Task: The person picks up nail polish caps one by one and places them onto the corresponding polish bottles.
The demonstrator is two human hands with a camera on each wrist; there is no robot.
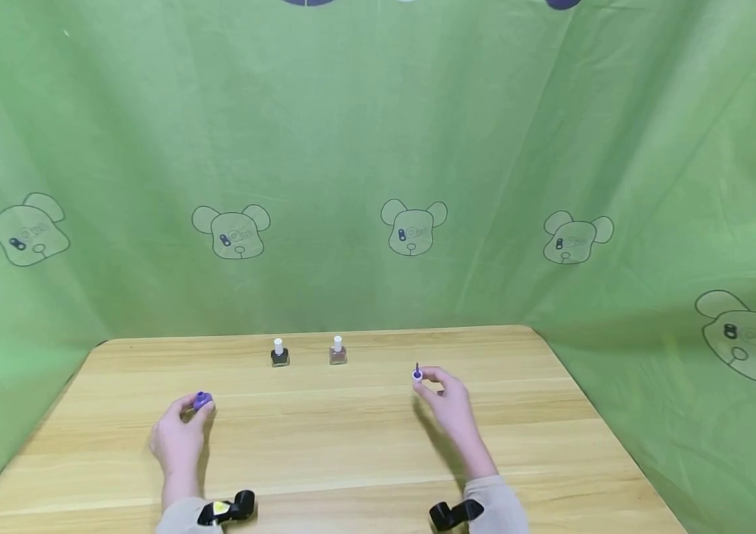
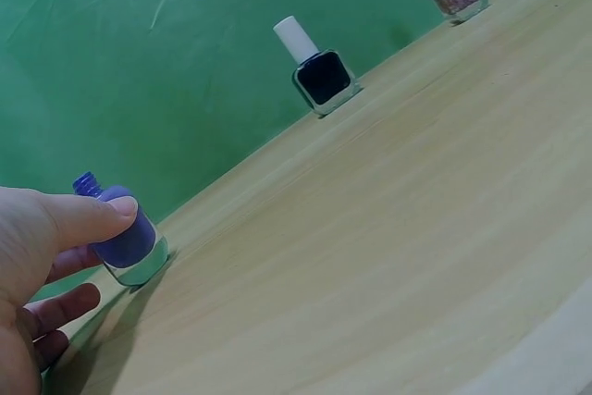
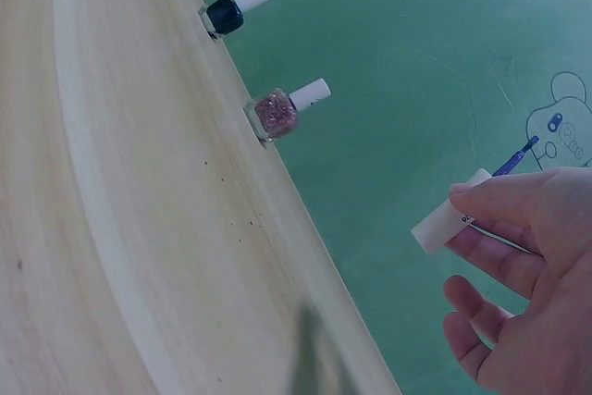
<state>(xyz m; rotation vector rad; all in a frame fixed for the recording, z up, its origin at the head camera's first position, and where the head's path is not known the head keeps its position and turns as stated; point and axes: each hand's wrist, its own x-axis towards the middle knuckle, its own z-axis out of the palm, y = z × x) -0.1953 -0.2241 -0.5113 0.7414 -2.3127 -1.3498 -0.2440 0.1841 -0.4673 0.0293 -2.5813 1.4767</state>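
My left hand (image 1: 179, 437) pinches an uncapped purple nail polish bottle (image 2: 127, 240) between thumb and fingers at the left of the table. Its threaded neck is bare, and the glass base is right at the tabletop in the left wrist view. On the right, my right hand (image 1: 449, 404) holds the white nail polish cap (image 3: 450, 216) by its sides, with the purple-coated brush (image 3: 515, 158) pointing up and away from the table. Wide apart, the two hands have the middle of the table between them.
Toward the back edge of the wooden table (image 1: 324, 445) stand two capped bottles, a black nail polish (image 1: 280, 357) and a glittery pinkish nail polish (image 1: 337, 354). A green curtain (image 1: 324, 148) with bear-head drawings hangs behind the table and along its sides.
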